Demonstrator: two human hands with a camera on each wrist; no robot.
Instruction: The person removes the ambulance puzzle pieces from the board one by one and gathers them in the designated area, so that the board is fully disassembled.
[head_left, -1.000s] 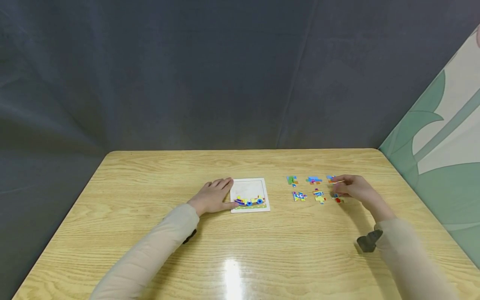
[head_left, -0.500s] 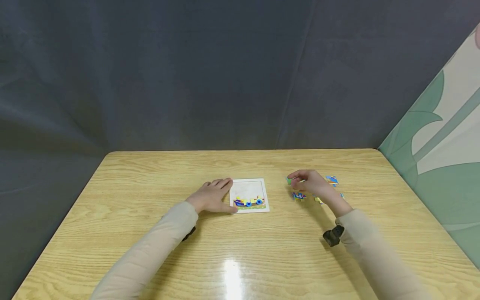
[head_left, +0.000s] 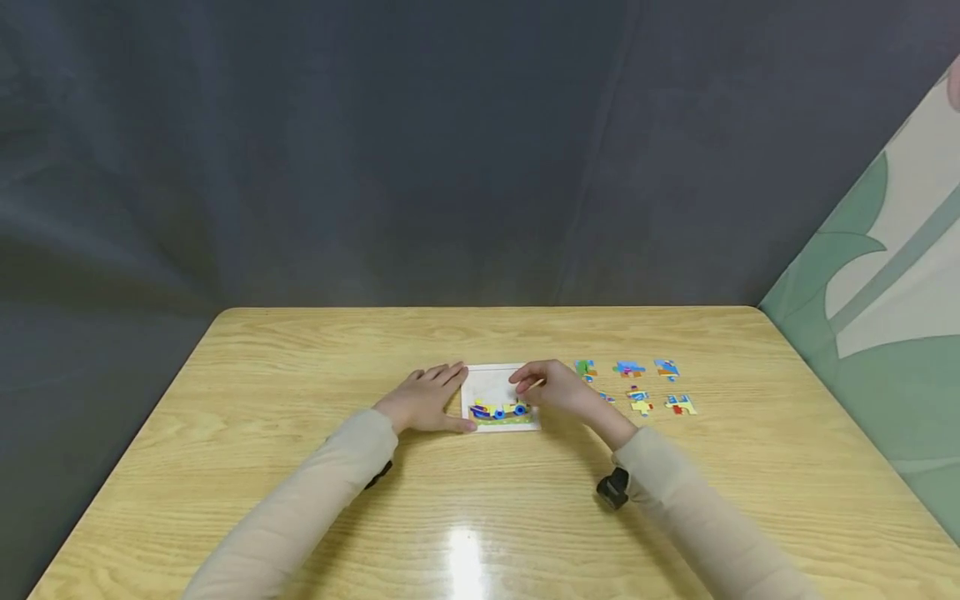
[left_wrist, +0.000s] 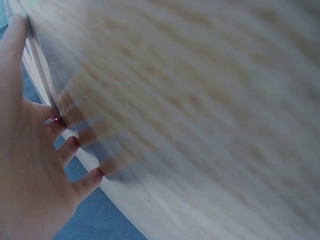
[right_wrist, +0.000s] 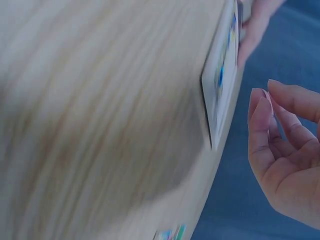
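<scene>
A white-rimmed square puzzle tray (head_left: 491, 368) lies on the table, with assembled picture pieces (head_left: 498, 410) along its near side and bare board above them. My left hand (head_left: 426, 402) rests at the tray's left edge, fingers spread and thumb at the near corner; in the left wrist view the hand (left_wrist: 30, 150) touches the tray's side. Over the tray's right part hovers my right hand (head_left: 558, 390), fingers loosely bent. The right wrist view shows this hand (right_wrist: 287, 150) raised clear of the tray, thumb and fingertips close together, no piece visible between them.
Right of the tray lie several loose puzzle pieces in two rows, among them a green one (head_left: 585, 369), a blue one (head_left: 666, 369) and a red-and-yellow one (head_left: 681, 405). My right forearm partly covers one. A dark curtain (head_left: 420, 167) hangs behind the wooden table (head_left: 337, 350).
My right hand has moved left from the loose pieces, passing over them, to above the tray. The left hand stays at the tray's left edge.
</scene>
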